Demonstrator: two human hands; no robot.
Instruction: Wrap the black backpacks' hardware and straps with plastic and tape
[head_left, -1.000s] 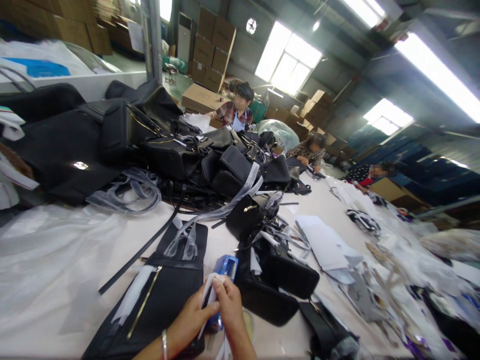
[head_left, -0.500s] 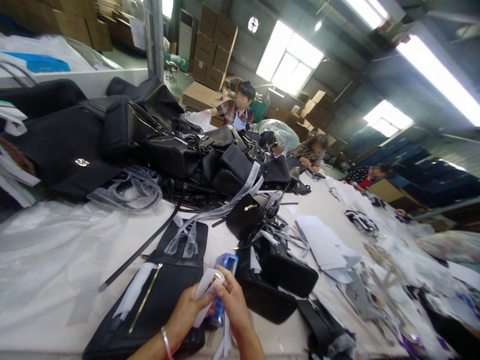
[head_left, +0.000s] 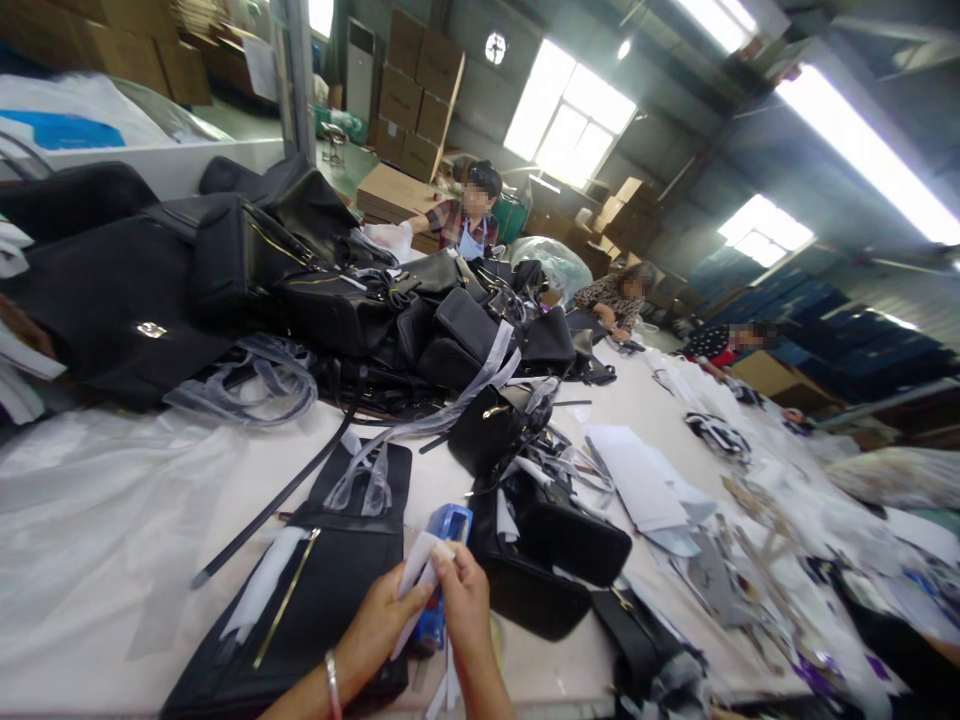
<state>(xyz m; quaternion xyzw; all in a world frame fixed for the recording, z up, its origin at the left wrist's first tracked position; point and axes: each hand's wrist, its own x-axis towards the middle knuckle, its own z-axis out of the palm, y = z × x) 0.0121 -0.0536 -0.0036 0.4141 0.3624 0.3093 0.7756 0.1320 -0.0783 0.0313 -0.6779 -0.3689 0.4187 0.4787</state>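
My left hand (head_left: 388, 608), with a bracelet at the wrist, is closed on a folded strip of white paper (head_left: 416, 562). My right hand (head_left: 466, 592) pinches the upper end of the same strip. What lies inside the fold is hidden. Just behind my fingers stands a blue tape dispenser (head_left: 452, 520), partly covered by them. Below and left of the hands a black backpack (head_left: 341, 570) lies flat, with a gold zip and white paper tucked along it. Clear plastic wraps its straps (head_left: 367, 485).
Black bags (head_left: 337, 310) are heaped across the table's far side. More black bags (head_left: 555, 560) lie right of my hands, near white paper sheets (head_left: 637, 480). A long black strap (head_left: 277, 500) crosses the left. Co-workers (head_left: 474, 215) sit beyond the heap.
My right fingers have closed over the end of the paper strip, covering the small gold metal piece that showed there before. The view has shifted slightly; the bags lie as they were.
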